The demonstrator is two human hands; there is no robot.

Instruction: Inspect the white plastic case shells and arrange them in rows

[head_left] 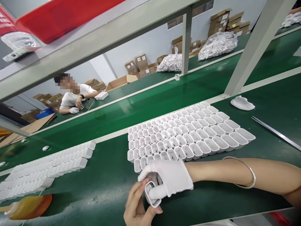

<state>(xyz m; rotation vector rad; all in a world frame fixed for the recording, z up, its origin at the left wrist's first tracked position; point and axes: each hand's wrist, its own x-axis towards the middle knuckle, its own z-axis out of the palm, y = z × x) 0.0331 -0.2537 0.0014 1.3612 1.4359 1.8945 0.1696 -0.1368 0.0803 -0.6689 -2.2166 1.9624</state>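
Note:
My left hand (pixel 134 204), bare, is closed round a small white plastic cup (pixel 155 204), with its mouth tilted up toward me. My right hand (pixel 175 176) wears a white glove and has curled fingers at the same cup. One gloved finger reaches inside it, and dark marks show within. Whether anything small is pinched in there is hidden. Just beyond my hands, rows of similar white cups (pixel 185 138) stand mouth up, packed side by side on the green table (pixel 101 188).
More white cups (pixel 75 164) stand in rows at left, near an orange-brown paddle-shaped object (pixel 33 207). Tweezers (pixel 275 130) and a white cloth-like item (pixel 242 103) lie at right. A metal post (pixel 246 50) rises from the table. Across the green belt (pixel 145 106) sits a co-worker (pixel 75 94).

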